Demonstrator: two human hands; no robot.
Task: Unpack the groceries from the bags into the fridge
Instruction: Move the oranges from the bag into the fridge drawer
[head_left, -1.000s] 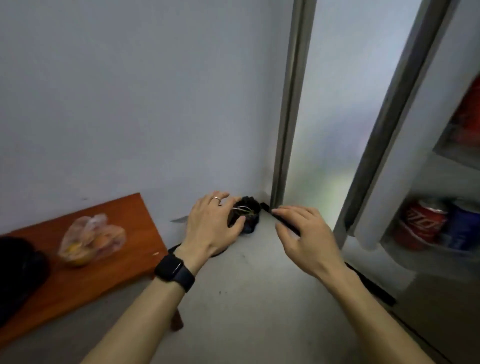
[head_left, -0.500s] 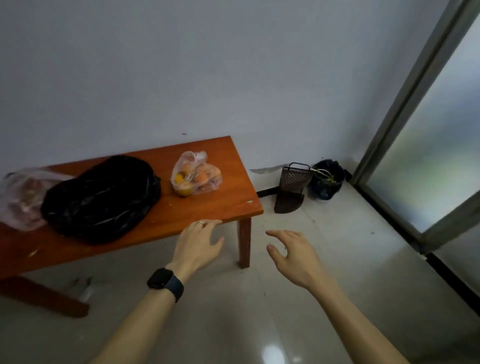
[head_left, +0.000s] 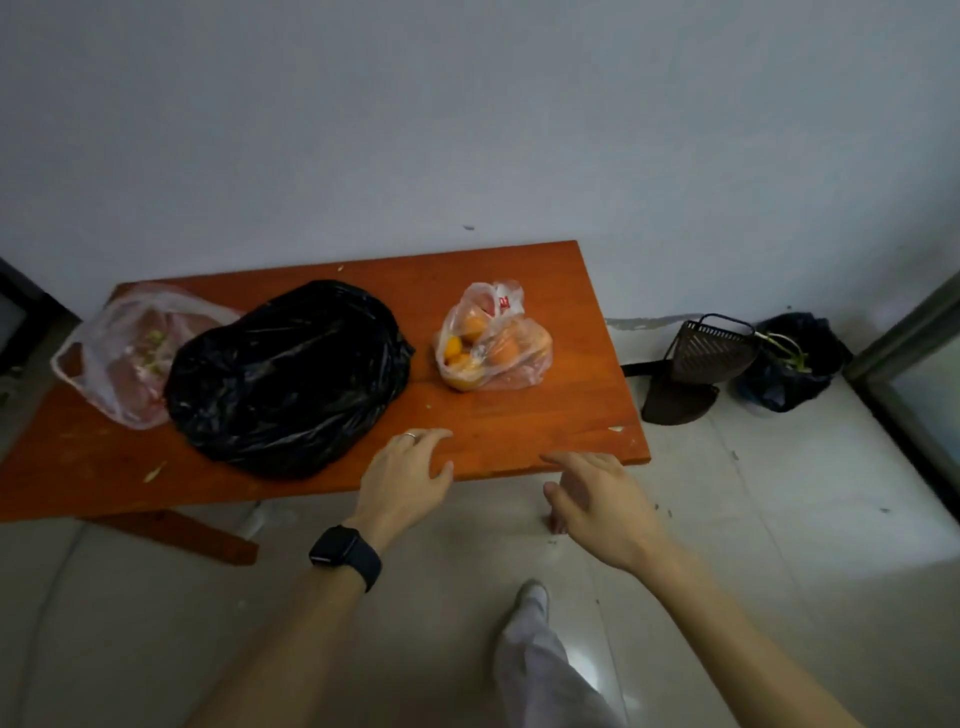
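Three bags lie on a low orange wooden table (head_left: 545, 421). A clear bag of oranges (head_left: 491, 345) sits at the right, a large black bag (head_left: 288, 376) in the middle, and a clear bag with pinkish contents (head_left: 127, 356) at the left. My left hand (head_left: 408, 480), with a ring and a black watch, hovers over the table's front edge with relaxed fingers, holding nothing. Empty too, my right hand (head_left: 597, 501) reaches forward just off the table's front right corner, fingers loosely spread. The fridge is out of view.
A dark dustpan (head_left: 696, 366) and a small black bag with green stems (head_left: 789, 361) stand on the tiled floor by the wall at the right. A door frame (head_left: 914, 332) is at the far right. My leg and shoe (head_left: 535, 623) show below.
The view has swung left from the fridge and floor corner to the table. Both hands stay empty and have come nearer the table's front edge.
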